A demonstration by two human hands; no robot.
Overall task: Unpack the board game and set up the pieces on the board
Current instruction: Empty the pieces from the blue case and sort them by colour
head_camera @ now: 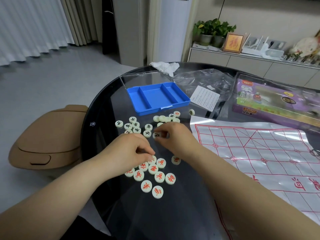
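Cream round chess pieces lie on the dark glass table (107, 153). Several with red characters (153, 177) sit in a cluster near me. Several with black characters (136, 126) lie farther off, with a few blank-side-up ones (162, 118) beside them. My left hand (128, 151) pinches a red-marked piece (152, 159) at the top of the red cluster. My right hand (173, 135) pinches a black-marked piece (157, 135). The plastic board sheet (259, 153) with red grid lines is spread out at the right, with no pieces on it.
An empty blue tray (155, 97) with its clear lid (138, 78) open lies behind the pieces. A purple game box (270, 103), a clear bag with a paper leaflet (205, 97) and a crumpled tissue (164, 66) sit at the back. A tan bin (48, 135) stands left of the table.
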